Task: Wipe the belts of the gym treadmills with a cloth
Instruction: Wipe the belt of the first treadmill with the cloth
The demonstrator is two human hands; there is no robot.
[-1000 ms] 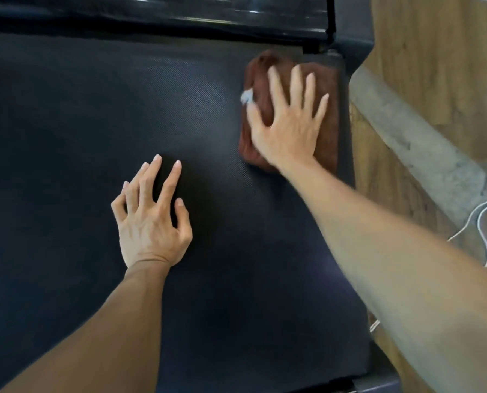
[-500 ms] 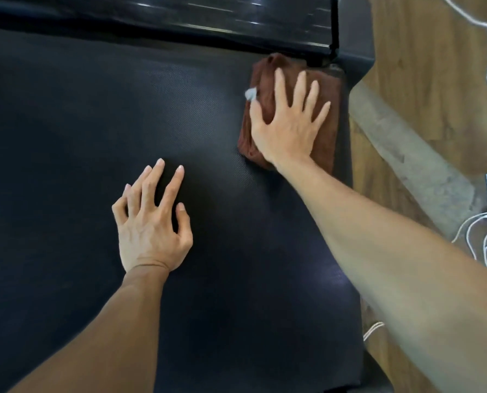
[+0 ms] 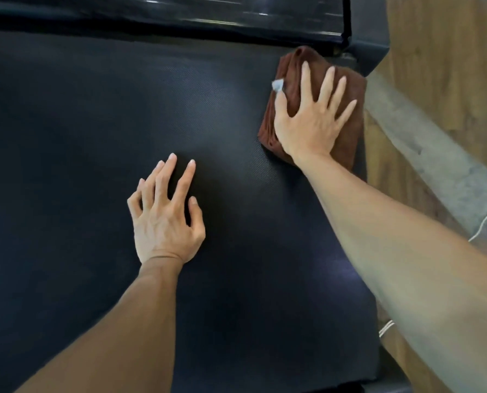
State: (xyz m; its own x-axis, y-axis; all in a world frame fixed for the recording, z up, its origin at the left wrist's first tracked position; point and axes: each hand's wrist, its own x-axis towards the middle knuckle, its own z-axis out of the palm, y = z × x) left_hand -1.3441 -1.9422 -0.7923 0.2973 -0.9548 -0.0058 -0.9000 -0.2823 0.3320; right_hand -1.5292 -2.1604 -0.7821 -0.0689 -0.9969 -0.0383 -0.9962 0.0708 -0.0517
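— So where was the cloth (image 3: 347,131)?
— At the belt's (image 3: 94,137) far right corner, under the flat, spread right hand (image 3: 307,123), its length along the belt.
— And the left hand (image 3: 165,222)?
— Nearer, fingers spread on bare belt, holding nothing.

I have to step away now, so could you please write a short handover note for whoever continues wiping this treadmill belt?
Right hand: fingers spread flat, pressing the folded brown cloth onto the belt at its far right corner, beside the dark frame corner. A small white tag shows by the forefinger.
Left hand: holds nothing, fingertips braced on the middle of the belt.
Done: cannot tell from this view how much of the belt has been wiped.
Left: probably sweep the cloth leftward across the belt, then go on to the other treadmills, which are out of view.
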